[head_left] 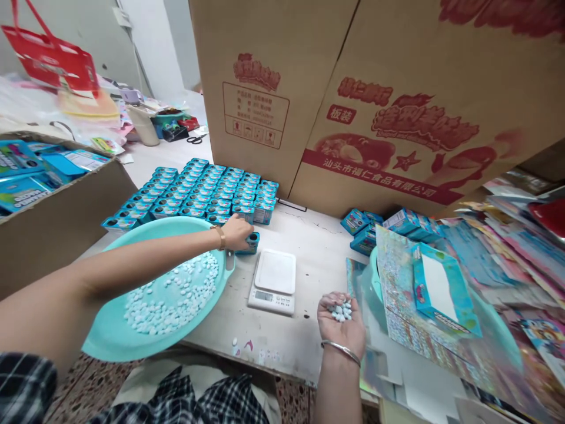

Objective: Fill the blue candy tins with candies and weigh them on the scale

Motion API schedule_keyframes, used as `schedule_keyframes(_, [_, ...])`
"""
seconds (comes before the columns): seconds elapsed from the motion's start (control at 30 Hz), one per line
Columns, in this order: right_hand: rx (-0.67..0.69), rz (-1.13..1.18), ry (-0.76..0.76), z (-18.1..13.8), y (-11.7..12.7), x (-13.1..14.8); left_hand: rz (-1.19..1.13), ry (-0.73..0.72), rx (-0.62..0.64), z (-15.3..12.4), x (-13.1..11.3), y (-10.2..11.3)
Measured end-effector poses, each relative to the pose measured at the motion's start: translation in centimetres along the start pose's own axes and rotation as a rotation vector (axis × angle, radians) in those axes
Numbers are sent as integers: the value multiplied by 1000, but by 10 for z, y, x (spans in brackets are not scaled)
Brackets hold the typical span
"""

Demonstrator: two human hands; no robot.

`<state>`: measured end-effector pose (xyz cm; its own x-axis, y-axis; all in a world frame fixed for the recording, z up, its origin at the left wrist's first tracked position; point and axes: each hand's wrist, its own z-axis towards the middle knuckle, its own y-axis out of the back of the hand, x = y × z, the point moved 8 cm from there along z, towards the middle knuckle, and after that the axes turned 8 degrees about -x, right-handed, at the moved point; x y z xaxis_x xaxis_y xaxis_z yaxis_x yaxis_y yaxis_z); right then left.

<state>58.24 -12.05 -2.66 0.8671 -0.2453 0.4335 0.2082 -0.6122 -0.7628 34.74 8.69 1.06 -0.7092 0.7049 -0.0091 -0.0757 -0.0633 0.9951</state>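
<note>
My left hand (239,232) stretches over the rim of a turquoise basin (110,347) and has its fingers closed on a small blue box (252,244) at the near edge of the box rows. In the basin lie many pale, pill-like candies (176,300). Palm up, my right hand (341,324) is cupped around a small heap of the same candies (341,310). Between my hands a white digital scale (274,277) stands on the table, its platform bare and its display too small to read. Tight rows of blue boxes (198,188) stand behind the basin.
Large printed cartons (265,47) wall off the back. An open carton (48,241) with flat blue packages stands at left. At right, more blue boxes (366,229) lie near a second turquoise basin (374,277), partly covered by a shiny sheet (401,294) bearing a blue tray (441,288).
</note>
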Motion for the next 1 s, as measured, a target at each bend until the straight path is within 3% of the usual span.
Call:
schedule_keyframes(0.13, [25,0,12,2,3,2,-39,-20,-106,-3,-8,43])
schedule_keyframes(0.2, [29,-6,7,5,1,-1,-95,-87,-165,-3,-25,63])
schedule_keyframes(0.27, [6,5,2,11,-3,-6,-144,-164,-186,-2,-49,71])
schedule_keyframes(0.4, [-54,-59,56,21,-9,-7,-148,-251,-123,9,-94,47])
schedule_keyframes(0.5, [-93,-86,93,25,-12,-1,-135,-254,-47,16,-109,23])
schedule_keyframes(0.6, [-132,-20,77,27,-14,3,-213,-165,-32,16,-101,20])
schedule_keyframes(0.73, [-103,23,21,32,-28,2,-485,-90,-214,5,-71,51])
schedule_keyframes(0.83, [-50,28,-2,39,-42,0,-622,-82,-281,-8,-51,65])
schedule_keyframes(1.0, [1,18,-10,50,-64,-6,-708,-33,-231,-24,-34,52])
